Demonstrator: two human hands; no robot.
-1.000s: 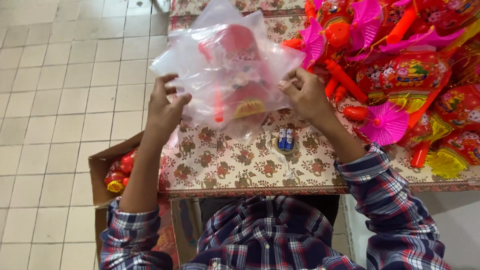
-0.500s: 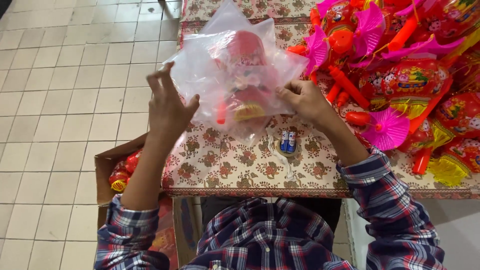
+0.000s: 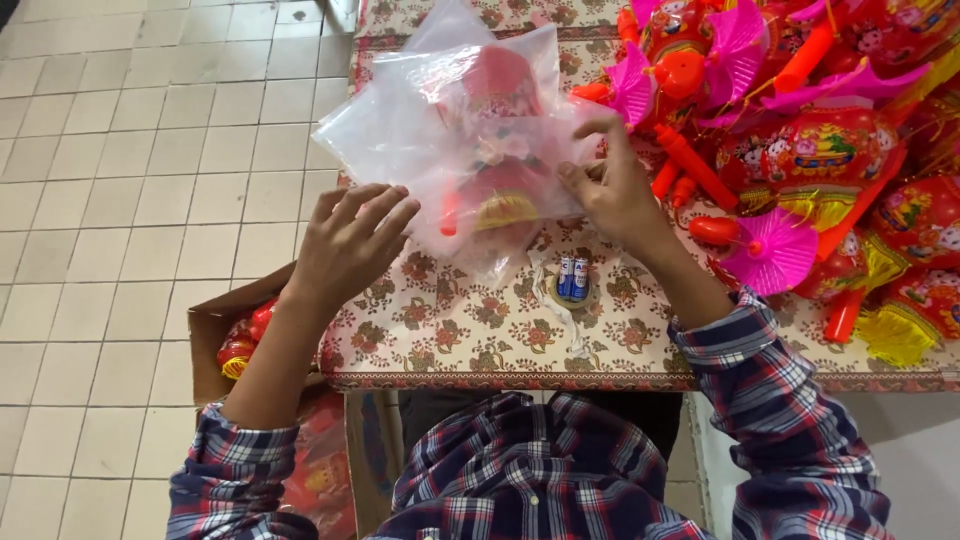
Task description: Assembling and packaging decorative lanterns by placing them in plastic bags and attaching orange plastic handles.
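Table with a floral cloth, standing on a pale tiled floor. Heap of red and pink paper lanterns fills its right side. Clear plastic bag with a red lantern toy inside sits over the table's left-centre — held up off the cloth. Cardboard box of red items sits below the table's left edge. Left hand: fingers extended, loose, fingertips touching the bag's lower left side. Right hand: fingers pinched on the bag's right edge. Two small batteries lie on the cloth just below the bag.
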